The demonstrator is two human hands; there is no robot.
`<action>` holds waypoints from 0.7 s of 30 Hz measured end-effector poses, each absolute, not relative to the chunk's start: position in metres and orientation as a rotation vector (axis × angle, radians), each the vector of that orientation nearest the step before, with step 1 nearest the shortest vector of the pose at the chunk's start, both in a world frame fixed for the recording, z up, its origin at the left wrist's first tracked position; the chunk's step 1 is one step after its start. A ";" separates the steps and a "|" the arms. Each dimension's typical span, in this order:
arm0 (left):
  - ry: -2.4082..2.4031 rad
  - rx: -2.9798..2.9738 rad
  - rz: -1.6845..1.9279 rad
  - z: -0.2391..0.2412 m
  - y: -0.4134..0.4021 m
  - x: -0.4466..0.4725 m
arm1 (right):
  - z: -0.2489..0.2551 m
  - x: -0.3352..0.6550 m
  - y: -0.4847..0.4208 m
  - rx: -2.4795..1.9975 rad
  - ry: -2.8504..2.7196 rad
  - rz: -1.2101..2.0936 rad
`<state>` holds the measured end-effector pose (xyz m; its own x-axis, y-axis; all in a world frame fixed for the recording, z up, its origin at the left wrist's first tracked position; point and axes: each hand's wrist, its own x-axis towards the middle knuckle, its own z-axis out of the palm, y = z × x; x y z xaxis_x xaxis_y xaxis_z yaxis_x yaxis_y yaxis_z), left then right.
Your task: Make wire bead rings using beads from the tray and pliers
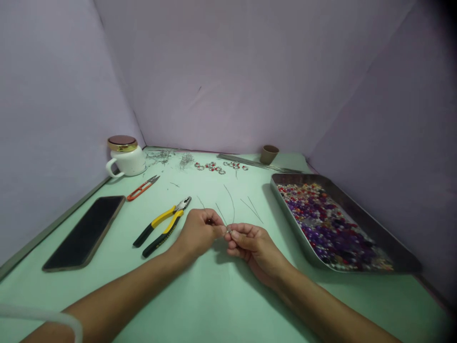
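- The left hand (pixel 200 232) and right hand (pixel 250 244) meet fingertip to fingertip low over the table (pixel 200 295), both pinched nearly shut on a thin wire (pixel 228 212).
- The wire's two ends rise from the pinch point and lean away from the person; something small and pale sits at the pinch, too small to tell what.
- Both hands hold close together, likely to steady so fine a piece.
- Two loose wires (pixel 252 208) lie just beyond the right hand.
- Pliers (pixel 162 226) with yellow grips lie just left of the left hand, jaws pointing away, within easy reach.
- Snips (pixel 143 187) with orange handles lie farther back on the left.
- A tray (pixel 385 238) of mixed beads, mostly purple and red, sits to the right, near the right hand.
- A phone (pixel 85 232) lies screen-up at the far left.
- Against the back wall stand a mug (pixel 125 156) with a lid and a small cup (pixel 268 154); between them lie beaded rings (pixel 219 166) and wire scraps (pixel 171 157).
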<state>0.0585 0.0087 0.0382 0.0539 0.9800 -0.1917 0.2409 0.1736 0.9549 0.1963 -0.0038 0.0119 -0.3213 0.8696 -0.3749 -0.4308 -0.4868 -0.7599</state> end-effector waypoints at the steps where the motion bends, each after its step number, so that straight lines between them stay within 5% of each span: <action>1: 1.423 1.347 0.893 0.039 0.009 0.058 | 0.012 0.197 -0.004 -1.007 -0.692 1.915; 21: 1.402 1.530 0.715 0.045 0.011 0.051 | 0.012 0.199 -0.001 -1.121 -0.779 1.804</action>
<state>0.0508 0.0108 0.0449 0.1855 0.9697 -0.1587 0.4415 0.0621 0.8951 0.1985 -0.0014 0.0123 -0.2355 0.8938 -0.3817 -0.3348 -0.4433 -0.8315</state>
